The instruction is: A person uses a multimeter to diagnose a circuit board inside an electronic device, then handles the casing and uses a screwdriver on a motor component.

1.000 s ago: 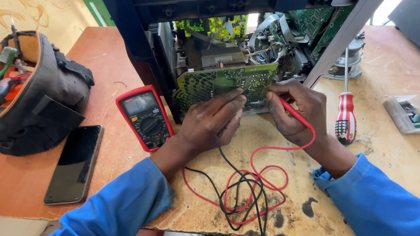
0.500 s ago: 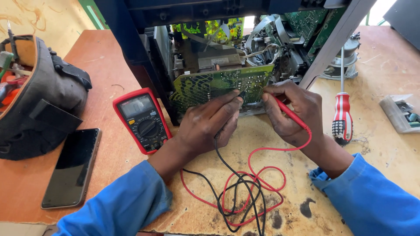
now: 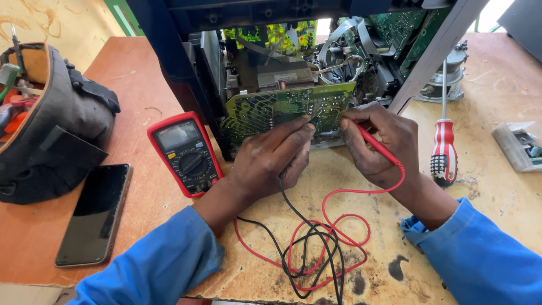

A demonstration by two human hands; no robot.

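My left hand (image 3: 275, 159) pinches a black test probe (image 3: 312, 120) with its tip on a green circuit board (image 3: 265, 110). My right hand (image 3: 379, 144) grips a red test probe (image 3: 372, 142), its tip at the same board's right part. The board sticks out of an opened electronic device (image 3: 305, 51) with more boards and ribbon cables inside. Red and black leads (image 3: 316, 248) coil on the wooden table between my blue sleeves. A red multimeter (image 3: 184, 152) lies to the left of my left hand.
A dark phone (image 3: 95, 214) lies face up at the left. Behind it sits a grey tool bag (image 3: 56, 124) with tools inside. A red-and-white handled screwdriver (image 3: 444, 141) lies to the right of my right hand. A small grey part (image 3: 516, 147) rests at the right edge.
Both hands stay on the board with the probes; only the camera view has shifted slightly.
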